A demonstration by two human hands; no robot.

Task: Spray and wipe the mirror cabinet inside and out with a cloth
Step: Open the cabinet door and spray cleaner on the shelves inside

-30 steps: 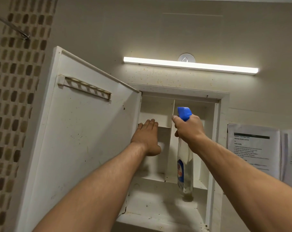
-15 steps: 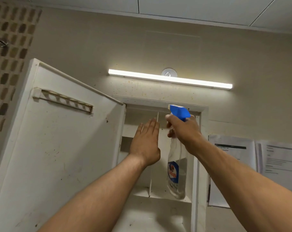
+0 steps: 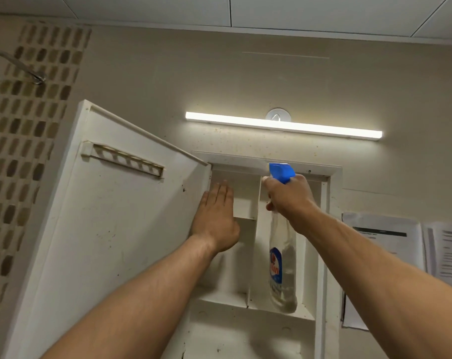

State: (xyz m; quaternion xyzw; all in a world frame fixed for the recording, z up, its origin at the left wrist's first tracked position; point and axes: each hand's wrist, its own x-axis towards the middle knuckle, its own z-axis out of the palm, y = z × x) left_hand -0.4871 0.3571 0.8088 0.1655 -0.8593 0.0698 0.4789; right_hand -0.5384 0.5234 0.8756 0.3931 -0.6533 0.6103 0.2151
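The white recessed mirror cabinet is set in the beige wall directly ahead of both hands. Its stained white door is swung wide open to the left of the left hand, so the inner compartments are exposed. A clear plastic spray bottle with a blue trigger head is held upright in front of the compartment on the right-hand side, its nozzle turned towards the top of the interior. This is judged to be the spraying step inside the cabinet, with wiping not yet begun. No cloth is seen.

The right hand is closed round the bottle's neck just beneath the blue head, with the arm stretched up and forward. The left hand is held flat, its fingers straight, together and pointed upward, and nothing is held in it. It is placed at the hinge-side edge of the upper left compartment, just left of a small white shelf. The door is perhaps being steadied by it, though it cannot be told whether contact is made.
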